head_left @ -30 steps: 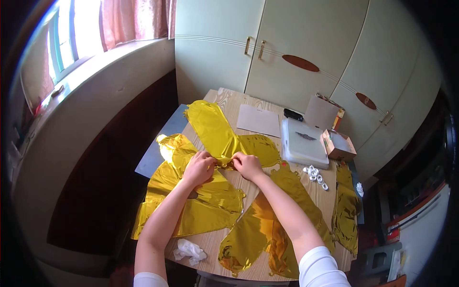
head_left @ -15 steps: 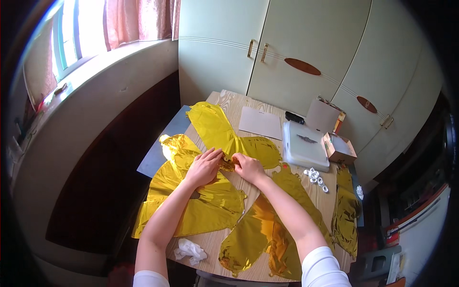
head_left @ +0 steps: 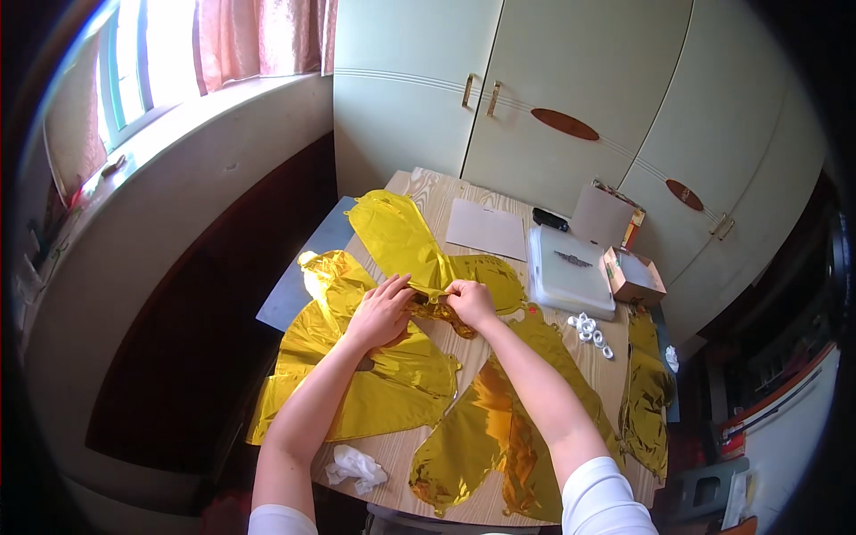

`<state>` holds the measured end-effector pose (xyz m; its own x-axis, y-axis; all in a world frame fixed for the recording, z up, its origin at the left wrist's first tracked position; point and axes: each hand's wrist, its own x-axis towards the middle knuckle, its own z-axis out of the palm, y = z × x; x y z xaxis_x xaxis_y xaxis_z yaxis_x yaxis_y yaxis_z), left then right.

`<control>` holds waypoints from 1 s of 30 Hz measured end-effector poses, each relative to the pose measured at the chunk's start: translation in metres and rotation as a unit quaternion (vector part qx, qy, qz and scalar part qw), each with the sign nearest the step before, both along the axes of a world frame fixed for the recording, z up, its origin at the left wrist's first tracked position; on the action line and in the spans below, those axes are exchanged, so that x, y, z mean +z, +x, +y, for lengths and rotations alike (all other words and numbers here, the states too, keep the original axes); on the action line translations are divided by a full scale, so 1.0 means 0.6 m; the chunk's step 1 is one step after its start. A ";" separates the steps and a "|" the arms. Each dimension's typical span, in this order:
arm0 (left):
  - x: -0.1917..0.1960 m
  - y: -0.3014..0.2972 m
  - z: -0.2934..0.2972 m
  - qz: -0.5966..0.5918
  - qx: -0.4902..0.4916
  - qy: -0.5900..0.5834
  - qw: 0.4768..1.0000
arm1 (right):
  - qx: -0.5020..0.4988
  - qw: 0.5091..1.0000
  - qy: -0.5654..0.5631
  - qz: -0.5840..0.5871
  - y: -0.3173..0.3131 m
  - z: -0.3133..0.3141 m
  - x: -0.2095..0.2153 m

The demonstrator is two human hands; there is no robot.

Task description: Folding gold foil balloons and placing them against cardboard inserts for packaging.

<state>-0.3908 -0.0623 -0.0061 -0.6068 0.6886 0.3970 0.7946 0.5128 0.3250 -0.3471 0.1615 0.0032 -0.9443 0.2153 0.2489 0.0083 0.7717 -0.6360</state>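
Several flat gold foil balloons cover the table. At its middle, both hands are on the near edge of one gold foil balloon (head_left: 397, 234), whose lobes spread toward the far side. My left hand (head_left: 382, 314) is closed on the foil, its fingers over the top and partly hiding the grip. My right hand (head_left: 471, 303) pinches the edge a short way to the right. Between them the foil is bunched and shows a darker, crumpled fold. Under my left forearm lies another gold foil balloon (head_left: 392, 401), and a third foil balloon (head_left: 455, 450) sits below my right forearm.
White tape rolls (head_left: 588, 330) lie at the right, near a clear plastic case (head_left: 571, 276) and a small open box (head_left: 635, 276). A grey sheet (head_left: 486, 229) and a black object (head_left: 550, 218) are at the back. Crumpled white tissue (head_left: 357, 468) lies near the front edge.
My right hand has shifted slightly right and up, drawing the foil edge with it. More of the dark crumpled fold shows between the hands. My left hand has barely moved.
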 end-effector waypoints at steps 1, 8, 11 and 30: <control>0.001 0.001 0.002 -0.002 0.001 0.002 1.000 | -0.002 1.000 -0.005 -0.001 -0.001 0.002 0.000; -0.003 0.000 -0.003 0.024 0.005 0.010 1.000 | -0.022 0.998 -0.052 0.018 -0.006 0.006 0.036; 0.003 0.004 0.001 -0.012 0.010 0.047 0.999 | -0.006 0.995 -0.061 0.072 -0.016 0.041 0.057; 0.030 0.003 0.023 0.069 -0.026 -0.096 0.993 | 0.017 0.994 -0.022 0.107 0.252 0.070 0.255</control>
<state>-0.3891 -0.0483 0.0118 -0.5180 0.7880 0.3327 0.8514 0.5126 0.1113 -0.1959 0.2038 0.1564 -0.8778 0.1988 0.4358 -0.1569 0.7403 -0.6537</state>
